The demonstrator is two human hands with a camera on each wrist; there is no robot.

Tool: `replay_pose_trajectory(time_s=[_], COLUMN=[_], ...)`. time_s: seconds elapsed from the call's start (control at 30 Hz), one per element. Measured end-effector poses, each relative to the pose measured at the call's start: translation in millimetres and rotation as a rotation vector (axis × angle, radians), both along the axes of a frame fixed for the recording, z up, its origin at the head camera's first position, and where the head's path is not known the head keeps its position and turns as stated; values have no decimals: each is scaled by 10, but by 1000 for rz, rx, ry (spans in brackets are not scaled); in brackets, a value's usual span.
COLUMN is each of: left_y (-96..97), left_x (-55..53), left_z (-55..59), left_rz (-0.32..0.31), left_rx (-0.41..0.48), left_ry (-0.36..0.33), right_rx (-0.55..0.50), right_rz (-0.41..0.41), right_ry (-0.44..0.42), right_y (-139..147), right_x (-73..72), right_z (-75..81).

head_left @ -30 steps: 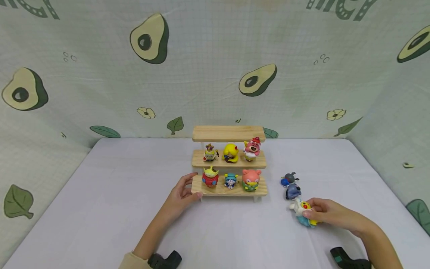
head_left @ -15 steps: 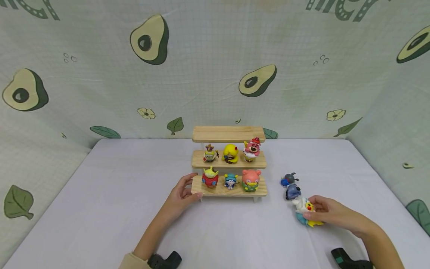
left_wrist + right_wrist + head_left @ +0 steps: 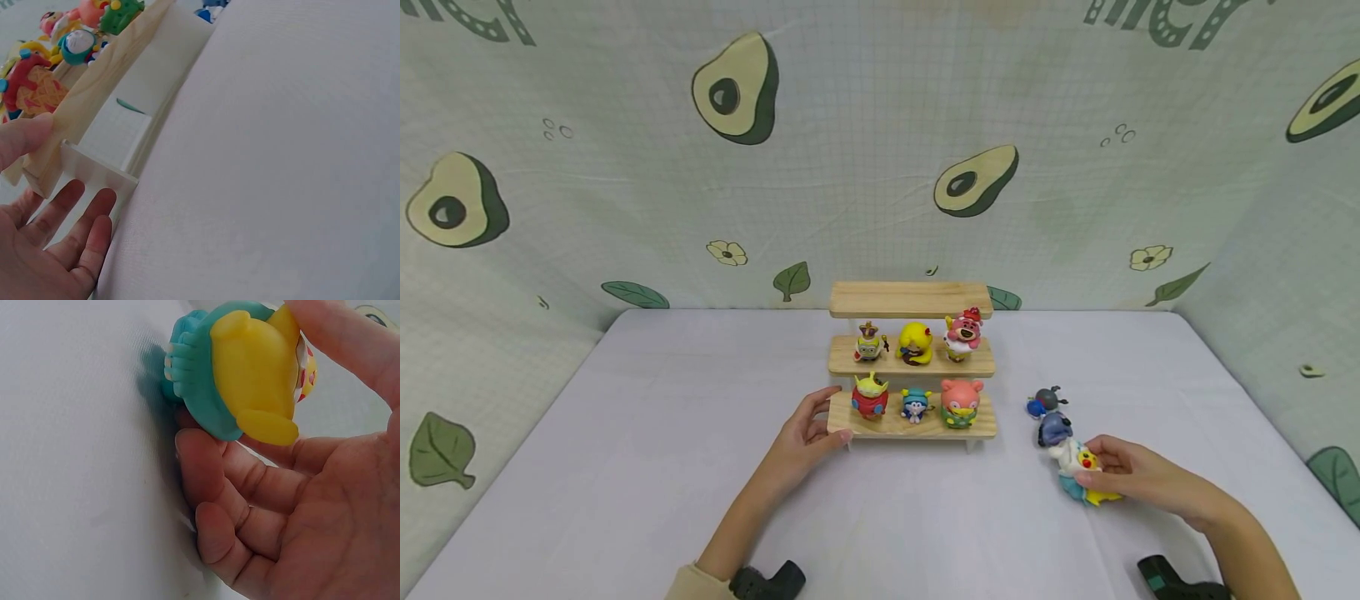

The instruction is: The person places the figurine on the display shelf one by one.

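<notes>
My left hand (image 3: 801, 437) grips the left end of the bottom board of a three-tier wooden display shelf (image 3: 880, 427). In the left wrist view the thumb presses on the board, while the fingers (image 3: 94, 212) reach under it beside the clear leg (image 3: 100, 165). At the right, my right hand (image 3: 1138, 479) pinches a white, yellow and teal toy figurine (image 3: 1072, 483) between thumb and fingers, low over the tablecloth. The right wrist view shows the figurine's yellow and teal underside (image 3: 253, 375), with the other fingers curled below. A grey-blue figurine (image 3: 1055, 428) lies just beyond it.
On the bottom board stand a red alien figurine (image 3: 869, 400), a small blue one (image 3: 914, 406) and a pink one (image 3: 961, 404). The middle board holds a crowned figurine (image 3: 868, 344), a yellow-haired one (image 3: 915, 344) and a pink bear (image 3: 964, 335). Another dark figurine (image 3: 1045, 400) lies right of the shelf.
The white, yellow and teal figurine has turned slightly in my right hand and shifted a little to the right. My left hand and the shelf have stayed put.
</notes>
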State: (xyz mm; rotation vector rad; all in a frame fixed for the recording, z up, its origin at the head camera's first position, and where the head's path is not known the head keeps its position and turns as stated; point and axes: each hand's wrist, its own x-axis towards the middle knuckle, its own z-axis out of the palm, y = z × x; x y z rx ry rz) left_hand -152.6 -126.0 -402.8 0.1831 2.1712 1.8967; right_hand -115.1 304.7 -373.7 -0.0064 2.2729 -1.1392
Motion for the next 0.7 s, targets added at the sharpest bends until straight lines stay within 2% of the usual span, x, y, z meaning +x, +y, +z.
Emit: replay_pose_trajectory(time_s=[0.3, 0.47, 0.7], left_y=[1, 3, 8], left_x=[11, 9, 7], left_z=[17, 11, 6], left_rz=[12, 9, 8], left_rx=[0, 2, 6], left_ry=[3, 5, 7], right_rx=[73, 129, 65], right_rz=[-79, -81, -91], right_ry=[37, 70, 97], right_y=[-88, -119, -209], right_x=[-11, -23, -8], right_z=[4, 5, 19])
